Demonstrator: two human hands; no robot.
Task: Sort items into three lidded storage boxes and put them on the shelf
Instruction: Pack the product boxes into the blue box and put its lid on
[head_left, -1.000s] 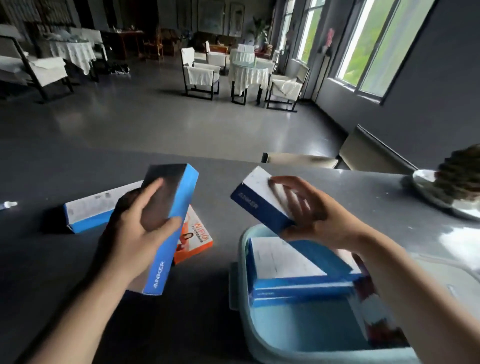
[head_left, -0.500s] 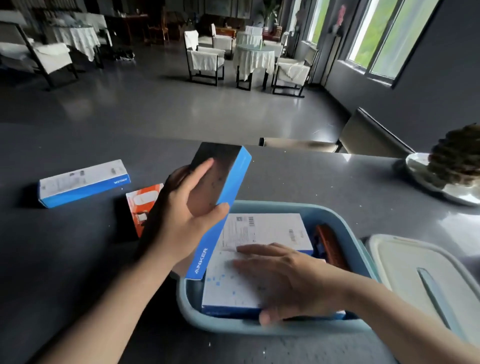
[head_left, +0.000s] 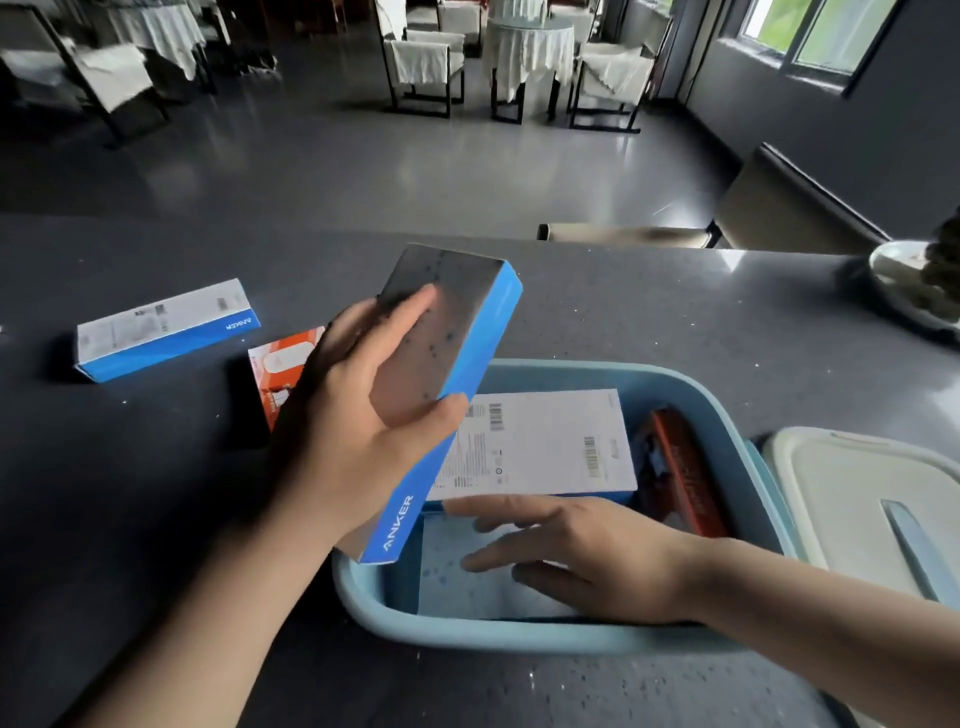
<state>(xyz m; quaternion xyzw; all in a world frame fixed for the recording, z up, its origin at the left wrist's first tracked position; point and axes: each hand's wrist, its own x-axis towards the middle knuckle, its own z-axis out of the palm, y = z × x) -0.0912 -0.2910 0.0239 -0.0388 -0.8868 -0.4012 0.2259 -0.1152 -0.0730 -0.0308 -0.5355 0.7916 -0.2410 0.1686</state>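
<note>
Left hand (head_left: 353, 441) grips a blue-edged Anker box (head_left: 447, 384) tilted over the near-left corner of the light-blue storage bin (head_left: 737, 415), fingers across its dark face, thumb on the blue edge; probably waiting for a slot to be made. Right hand (head_left: 587, 556) is inside the bin, fingers straight and loose, holding nothing, lying on or just over a pale flat box (head_left: 467, 577); likely squaring the stack to make room. Further back in the bin a white box with barcodes (head_left: 545, 441) lies flat, and a red-orange pack (head_left: 685, 473) stands on edge against the right wall. Bin's white lid (head_left: 857, 499) lies off, just right of it. Unsorted on the dark speckled counter (head_left: 649, 312): a long blue-and-white box (head_left: 161, 327) and an orange box (head_left: 275, 374), partly hidden by the left hand. A plate (head_left: 904, 280) sits at the far right edge. Room is dim, glossy grey floor, cloth-covered tables and chairs (head_left: 431, 62), window upper right. No shelf in view.
</note>
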